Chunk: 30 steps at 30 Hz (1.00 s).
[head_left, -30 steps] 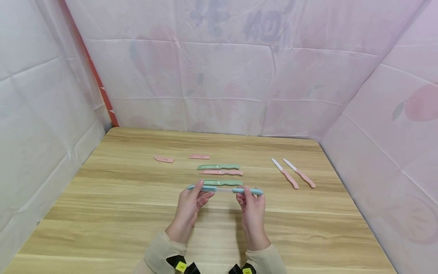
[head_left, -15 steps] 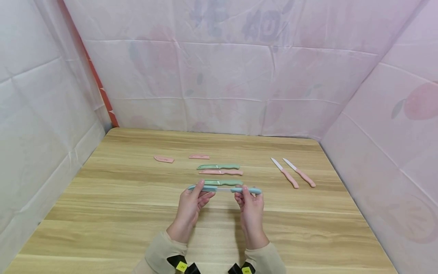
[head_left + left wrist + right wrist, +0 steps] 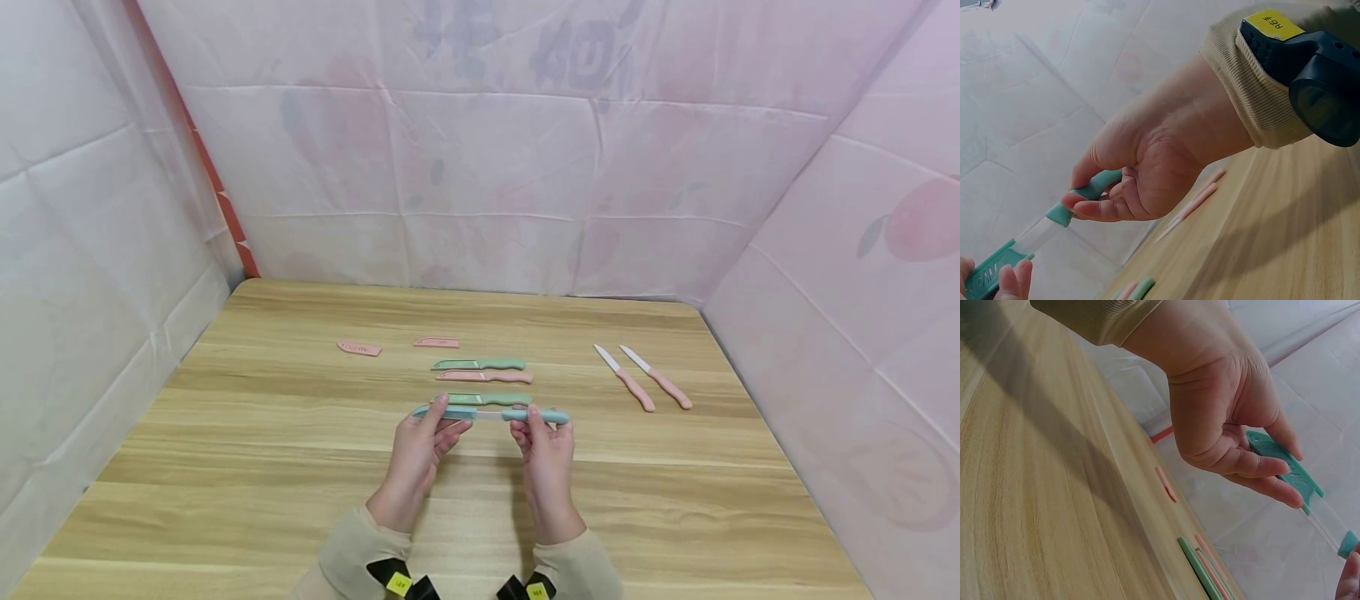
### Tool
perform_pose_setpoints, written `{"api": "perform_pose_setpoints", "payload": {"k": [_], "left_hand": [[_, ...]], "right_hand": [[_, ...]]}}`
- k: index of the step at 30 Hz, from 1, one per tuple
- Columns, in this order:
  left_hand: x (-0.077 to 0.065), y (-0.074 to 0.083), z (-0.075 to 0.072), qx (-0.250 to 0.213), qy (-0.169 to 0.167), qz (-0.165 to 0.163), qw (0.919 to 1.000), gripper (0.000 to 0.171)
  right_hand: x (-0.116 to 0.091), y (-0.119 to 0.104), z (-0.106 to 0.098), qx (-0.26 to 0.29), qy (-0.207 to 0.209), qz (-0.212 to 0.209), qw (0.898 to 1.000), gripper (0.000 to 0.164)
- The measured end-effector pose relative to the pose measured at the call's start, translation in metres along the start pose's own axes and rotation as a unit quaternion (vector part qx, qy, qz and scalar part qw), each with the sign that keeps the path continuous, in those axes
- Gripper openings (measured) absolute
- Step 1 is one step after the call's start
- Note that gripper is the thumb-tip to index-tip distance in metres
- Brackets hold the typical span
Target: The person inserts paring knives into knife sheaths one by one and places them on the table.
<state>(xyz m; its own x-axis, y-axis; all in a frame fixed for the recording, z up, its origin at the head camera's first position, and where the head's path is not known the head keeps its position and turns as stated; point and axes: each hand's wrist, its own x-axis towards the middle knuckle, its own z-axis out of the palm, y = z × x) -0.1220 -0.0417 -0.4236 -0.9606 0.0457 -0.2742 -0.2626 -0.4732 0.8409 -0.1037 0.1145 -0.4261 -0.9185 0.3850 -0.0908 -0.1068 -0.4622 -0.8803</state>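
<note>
Holding knife (image 3: pixel 514 414) and cover (image 3: pixel 461 412) in one line
Left hand (image 3: pixel 411 462) pinches cover, right hand (image 3: pixel 550 471) pinches handle (image 3: pixel 552 416) — better to keep the blade (image 3: pixel 490 414) straight, without twisting.

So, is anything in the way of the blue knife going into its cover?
Nothing that I can see. The right hand holds the blue knife, the left hand holds the cover, and only bare blade shows between the handle and the cover.
</note>
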Motion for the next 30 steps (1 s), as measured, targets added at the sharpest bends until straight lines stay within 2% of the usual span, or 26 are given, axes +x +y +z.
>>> {"api": "perform_pose_setpoints", "payload": {"k": [17,30], "left_hand": [[0.0011,-0.0038,0.0012,-0.002,0.004,0.0,1.0,0.049],[0.0,-0.0046,0.0024,-0.012,0.007,-0.007,0.9999,0.045]], "right_hand": [[-0.0007,0.0028,0.003,0.008,0.002,0.007,1.0,0.018],[-0.002,0.007,0.0043,0.014,0.001,-0.001,1.0,0.02]]}}
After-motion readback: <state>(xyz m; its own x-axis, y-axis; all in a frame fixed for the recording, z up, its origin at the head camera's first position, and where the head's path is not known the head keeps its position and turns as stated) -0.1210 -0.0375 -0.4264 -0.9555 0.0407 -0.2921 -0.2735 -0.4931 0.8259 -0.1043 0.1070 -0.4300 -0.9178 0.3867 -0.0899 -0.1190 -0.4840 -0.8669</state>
